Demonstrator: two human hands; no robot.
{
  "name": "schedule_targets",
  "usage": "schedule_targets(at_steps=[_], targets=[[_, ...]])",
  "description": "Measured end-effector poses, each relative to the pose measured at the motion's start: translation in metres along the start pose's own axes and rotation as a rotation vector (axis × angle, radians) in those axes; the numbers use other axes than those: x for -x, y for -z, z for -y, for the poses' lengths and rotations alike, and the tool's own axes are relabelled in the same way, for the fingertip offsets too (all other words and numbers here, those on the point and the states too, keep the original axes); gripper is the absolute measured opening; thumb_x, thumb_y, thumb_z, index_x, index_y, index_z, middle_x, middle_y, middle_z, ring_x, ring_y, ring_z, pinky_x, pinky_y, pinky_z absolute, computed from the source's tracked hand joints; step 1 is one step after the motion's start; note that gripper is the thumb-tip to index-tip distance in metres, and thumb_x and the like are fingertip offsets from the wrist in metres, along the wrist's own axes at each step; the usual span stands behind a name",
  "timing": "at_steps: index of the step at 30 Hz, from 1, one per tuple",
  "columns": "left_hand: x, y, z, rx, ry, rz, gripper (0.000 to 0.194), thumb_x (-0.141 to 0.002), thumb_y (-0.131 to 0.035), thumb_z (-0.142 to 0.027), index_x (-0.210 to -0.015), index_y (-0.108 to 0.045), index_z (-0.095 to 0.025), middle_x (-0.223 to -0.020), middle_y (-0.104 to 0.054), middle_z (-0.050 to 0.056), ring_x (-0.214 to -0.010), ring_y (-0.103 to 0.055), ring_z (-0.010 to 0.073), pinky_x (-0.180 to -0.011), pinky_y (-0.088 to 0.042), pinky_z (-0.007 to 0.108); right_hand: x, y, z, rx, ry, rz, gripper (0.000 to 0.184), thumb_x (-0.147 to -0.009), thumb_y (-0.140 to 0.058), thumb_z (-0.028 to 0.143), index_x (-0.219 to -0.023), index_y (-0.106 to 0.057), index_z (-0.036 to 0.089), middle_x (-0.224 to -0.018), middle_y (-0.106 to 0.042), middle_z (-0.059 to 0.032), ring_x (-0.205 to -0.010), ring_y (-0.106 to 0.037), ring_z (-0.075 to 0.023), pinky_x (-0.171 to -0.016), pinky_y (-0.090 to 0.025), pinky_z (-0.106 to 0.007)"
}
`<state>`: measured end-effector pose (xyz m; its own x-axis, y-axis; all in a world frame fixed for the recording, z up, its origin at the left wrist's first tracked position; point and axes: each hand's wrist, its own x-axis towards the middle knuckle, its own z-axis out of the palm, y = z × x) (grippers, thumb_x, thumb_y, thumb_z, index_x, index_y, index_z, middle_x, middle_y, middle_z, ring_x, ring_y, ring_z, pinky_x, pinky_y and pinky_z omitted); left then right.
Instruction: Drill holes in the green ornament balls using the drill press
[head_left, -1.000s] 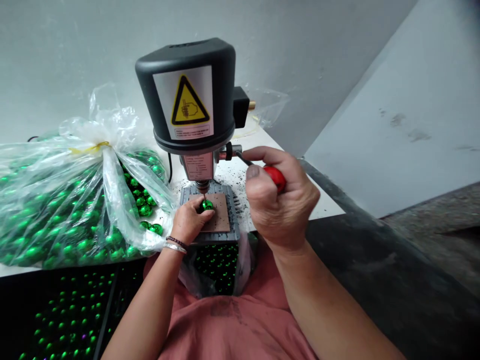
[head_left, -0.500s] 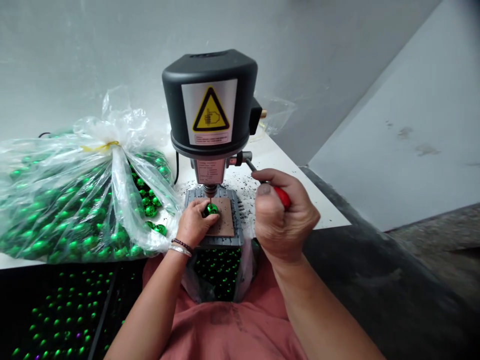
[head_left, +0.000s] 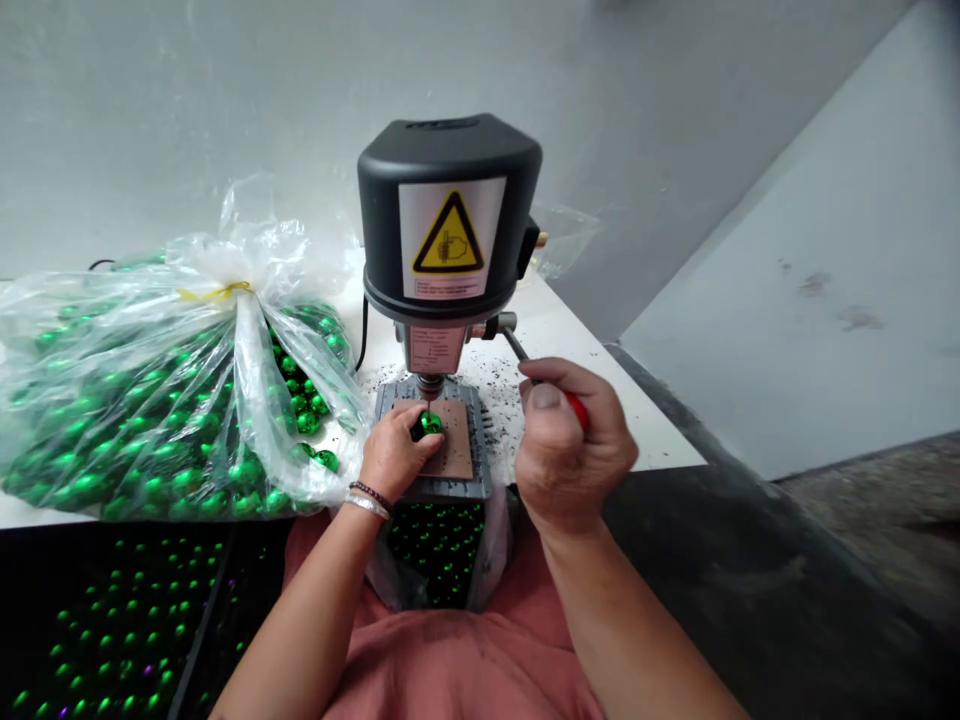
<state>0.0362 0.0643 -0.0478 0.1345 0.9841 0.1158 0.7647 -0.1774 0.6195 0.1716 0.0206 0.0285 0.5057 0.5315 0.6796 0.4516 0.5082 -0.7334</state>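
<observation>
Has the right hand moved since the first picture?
Yes: down. Judged against the drill press's motor housing, the right hand sits lower, gripping the red lever knob.

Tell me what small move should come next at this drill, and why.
Probably firm up the left hand's hold on the green ball: the drill bit stands at its top, and the right hand grips the red lever knob.

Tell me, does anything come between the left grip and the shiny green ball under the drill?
Nothing visible does: the left grip is directly on the green ball, over the brown board. The drill bit stands at the ball's top, not between them.
</observation>
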Motion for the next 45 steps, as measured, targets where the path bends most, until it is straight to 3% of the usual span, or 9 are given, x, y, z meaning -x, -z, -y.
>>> schedule_targets(at_steps=[2, 8, 18, 29, 32, 37, 38, 42, 45], targets=[[0.002, 0.000, 0.000, 0.000, -0.017, -0.021, 0.039, -0.070, -0.060, -0.032, -0.107, -0.060, -0.019, -0.101, -0.064, 0.007, -0.093, -0.058, 0.0195, -0.085, -0.044, 0.032, -0.018, -0.004, 0.013, 0.036, 0.017, -0.020, 0.023, -0.078, -0.048, 0.035, -0.084, -0.064, 0.019, -0.053, -0.048, 0.0046, -0.045, -0.040, -0.0031, -0.044, -0.036, -0.017], [0.021, 0.009, -0.002, 0.086, -0.036, -0.079, 0.033, -0.070, -0.060, -0.027, -0.103, -0.059, -0.019, -0.093, -0.064, 0.003, -0.084, -0.058, 0.0155, -0.077, -0.046, 0.029, -0.057, -0.011, 0.034, 0.008, 0.022, 0.043, 0.021, -0.079, -0.048, 0.031, -0.080, -0.064, 0.019, -0.053, -0.044, 0.0051, -0.050, -0.041, -0.0024, -0.054, -0.040, -0.017], [0.058, 0.042, -0.007, 0.148, -0.106, 0.108, 0.043, -0.071, -0.060, -0.026, -0.113, -0.056, -0.021, -0.107, -0.059, 0.006, -0.089, -0.058, 0.0153, -0.081, -0.047, 0.027, -0.053, -0.013, 0.032, -0.103, -0.048, 0.052, 0.019, -0.078, -0.048, 0.029, -0.079, -0.063, 0.018, -0.053, -0.041, 0.0056, -0.045, -0.036, -0.0017, -0.049, -0.038, -0.017], [0.073, 0.041, -0.006, 0.135, -0.101, 0.238, 0.050, -0.068, -0.064, -0.027, -0.117, -0.055, -0.022, -0.117, -0.053, 0.008, -0.097, -0.056, 0.0175, -0.086, -0.047, 0.030, -0.049, -0.011, 0.032, -0.151, -0.037, 0.028, 0.018, -0.075, -0.051, 0.025, -0.078, -0.064, 0.014, -0.051, -0.038, 0.0057, -0.045, -0.035, -0.0009, -0.050, -0.039, -0.016], [0.069, 0.046, -0.007, 0.099, -0.093, 0.157, 0.044, -0.072, -0.061, -0.034, -0.114, -0.057, -0.021, -0.112, -0.056, 0.008, -0.089, -0.058, 0.0164, -0.081, -0.049, 0.029, -0.048, -0.012, 0.033, -0.154, -0.035, 0.021, 0.019, -0.074, -0.050, 0.023, -0.079, -0.065, 0.012, -0.052, -0.041, 0.0054, -0.044, -0.034, -0.0001, -0.049, -0.038, -0.015], [0.044, 0.064, 0.011, -0.164, -0.032, -0.179, 0.031, -0.082, -0.042, -0.022, -0.105, -0.061, -0.015, -0.106, -0.060, 0.009, -0.101, -0.055, 0.0177, -0.093, -0.041, 0.029, -0.048, -0.012, 0.033, -0.100, -0.030, 0.006, 0.020, -0.074, -0.049, 0.024, -0.079, -0.065, 0.014, -0.053, -0.042, 0.0050, -0.045, -0.035, -0.0004, -0.053, -0.040, -0.016], [0.039, 0.068, 0.018, -0.272, 0.013, -0.169, 0.032, -0.081, -0.041, -0.019, -0.104, -0.062, -0.013, -0.106, -0.060, 0.011, -0.103, -0.054, 0.0196, -0.094, -0.040, 0.031, -0.048, -0.012, 0.033, -0.093, -0.038, 0.006, 0.020, -0.074, -0.049, 0.025, -0.079, -0.065, 0.014, -0.053, -0.042, 0.0049, -0.046, -0.036, -0.0005, -0.053, -0.040, -0.016], [0.034, 0.081, 0.046, -0.617, 0.181, 0.078, 0.040, -0.073, -0.049, -0.025, -0.110, -0.058, -0.012, -0.105, -0.059, 0.017, -0.099, -0.056, 0.0299, -0.086, -0.043, 0.040, -0.049, -0.011, 0.032, -0.101, -0.052, 0.016, 0.020, -0.073, -0.050, 0.025, -0.080, -0.066, 0.015, -0.051, -0.039, 0.0055, -0.045, -0.035, -0.0005, -0.053, -0.040, -0.016], [0.036, 0.083, 0.060, -0.712, 0.230, 0.179, 0.045, -0.070, -0.051, -0.030, -0.112, -0.056, -0.016, -0.106, -0.058, 0.015, -0.095, -0.058, 0.0300, -0.082, -0.045, 0.040, -0.048, -0.011, 0.030, -0.092, -0.054, 0.006, 0.020, -0.072, -0.052, 0.027, -0.080, -0.066, 0.016, -0.049, -0.037, 0.0060, -0.045, -0.035, -0.0012, -0.052, -0.039, -0.016]])
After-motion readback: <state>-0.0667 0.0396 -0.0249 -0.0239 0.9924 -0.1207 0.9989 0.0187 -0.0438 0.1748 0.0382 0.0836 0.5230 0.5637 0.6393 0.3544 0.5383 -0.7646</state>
